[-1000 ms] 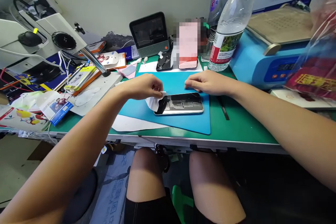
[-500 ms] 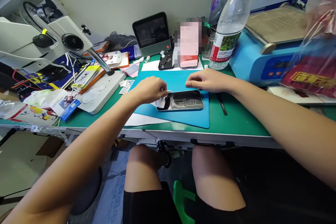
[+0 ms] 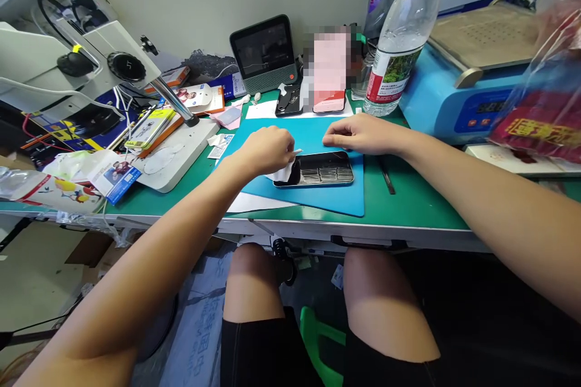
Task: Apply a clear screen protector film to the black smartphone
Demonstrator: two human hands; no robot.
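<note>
A smartphone (image 3: 324, 170) lies on the blue mat (image 3: 318, 201), its dark glossy face up and reflecting light. My left hand (image 3: 272, 148) is closed on a crumpled white tissue (image 3: 284, 173), which touches the phone's left end; the fingertips are partly hidden behind the hand. Just beyond the phone's upper right edge, my right hand (image 3: 358, 133) rests on the mat with fingers loosely bent. Its thumb and fingers are apart, and I see nothing between them.
A dark slim tool (image 3: 385, 175) lies right of the mat. Behind stand a red-capped bottle (image 3: 394, 66), a display device (image 3: 264, 54), a pink-screened phone (image 3: 329, 72) and a black phone (image 3: 288, 100). A microscope stand (image 3: 175, 100) is left; a blue machine (image 3: 436, 97) is right.
My left hand has shifted slightly right with the tissue over the phone's left end. The right hand stays nearly in place. The whole view has moved a little.
</note>
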